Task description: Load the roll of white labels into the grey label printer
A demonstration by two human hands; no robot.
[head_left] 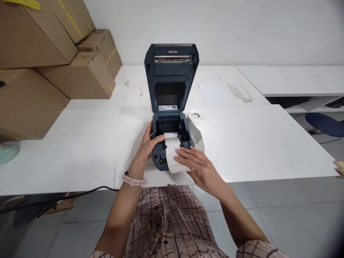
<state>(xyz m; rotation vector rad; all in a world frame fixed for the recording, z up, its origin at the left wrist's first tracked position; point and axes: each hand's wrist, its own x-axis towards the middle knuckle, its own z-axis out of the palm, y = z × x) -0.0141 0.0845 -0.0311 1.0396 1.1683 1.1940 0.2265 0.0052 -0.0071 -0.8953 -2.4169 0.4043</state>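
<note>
Watching from my end: printer [172, 113] sits on the table [247, 139], lid [176, 78] up, paper strip [173, 152] draped over its front. My left hand [147, 146] is clamped on the printer's left side, thumb by the paper strip. My right hand [198, 164] has fingers lightly spread on it; can't tell if the thumb pinches. Uneven pressure could skew the paper strip, a loose left grip could let the printer shift
</note>
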